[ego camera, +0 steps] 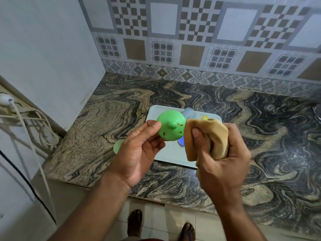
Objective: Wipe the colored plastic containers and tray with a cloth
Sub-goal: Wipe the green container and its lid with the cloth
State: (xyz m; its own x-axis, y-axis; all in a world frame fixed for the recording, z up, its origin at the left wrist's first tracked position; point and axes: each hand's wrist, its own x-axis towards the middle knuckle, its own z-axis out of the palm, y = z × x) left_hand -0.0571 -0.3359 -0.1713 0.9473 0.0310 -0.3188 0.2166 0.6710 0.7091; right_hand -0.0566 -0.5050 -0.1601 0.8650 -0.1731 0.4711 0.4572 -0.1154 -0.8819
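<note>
My left hand (139,150) holds a round green plastic lid (171,125) with a knob and small yellow-brown spots, raised above the counter. My right hand (222,153) is closed around a bunched tan cloth (205,136), whose edge touches the lid's right side. Below them lies a pale rectangular tray (166,153) on the marbled counter. On the tray I glimpse a pale blue container (189,113), a yellow piece (205,117) and a blue piece (181,141), mostly hidden by my hands. A light green piece (118,146) shows left of the tray, behind my left hand.
The marbled stone counter (260,127) meets a patterned tile wall (191,49) at the back and a plain white wall on the left. Cables and a white plug (7,100) hang at the left edge. The counter's front edge runs near my forearms; my feet show below.
</note>
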